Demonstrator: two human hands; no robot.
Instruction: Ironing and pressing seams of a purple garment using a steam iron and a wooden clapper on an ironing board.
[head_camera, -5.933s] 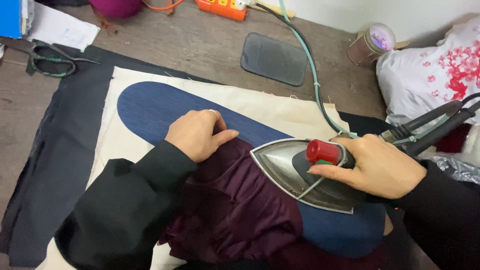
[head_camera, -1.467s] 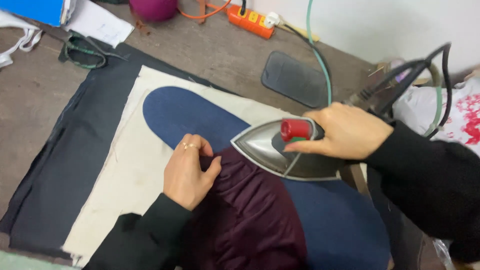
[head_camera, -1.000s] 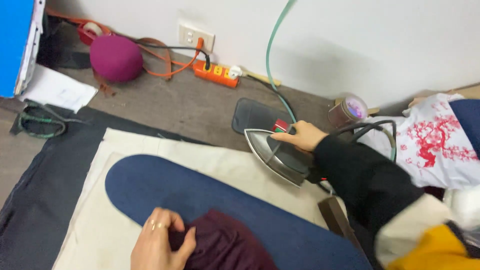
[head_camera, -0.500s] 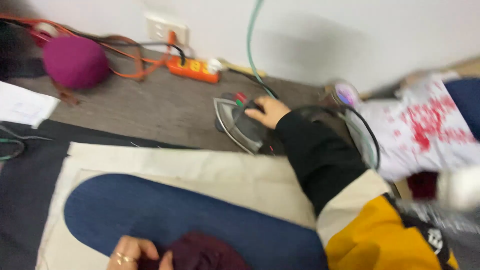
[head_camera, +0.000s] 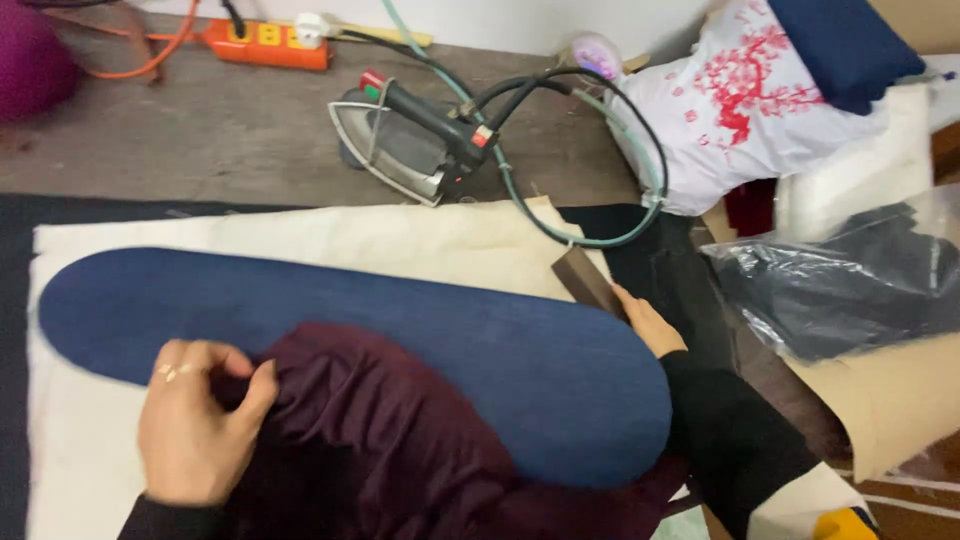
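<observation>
My left hand (head_camera: 200, 420) pinches the dark maroon fabric (head_camera: 390, 450) that lies over the long blue padded pressing board (head_camera: 400, 330). My right hand (head_camera: 645, 320) rests at the board's right end, by a small brown wooden block (head_camera: 588, 282); its fingers are partly hidden, holding nothing that I can see. The steam iron (head_camera: 410, 140) with its black handle and red knob sits alone on the wooden table behind the board, its hose and cable looping to the right.
A cream cloth (head_camera: 300, 240) on dark fabric lies under the board. An orange power strip (head_camera: 265, 45) sits at the back. A white bag with red print (head_camera: 760, 100), a dark plastic-wrapped bundle (head_camera: 850, 280) and brown paper (head_camera: 890, 400) crowd the right.
My right hand carried the iron off the maroon fabric, set it on the table at the back and let go, then came back to the board's right end. My left hand stayed on the fabric.
</observation>
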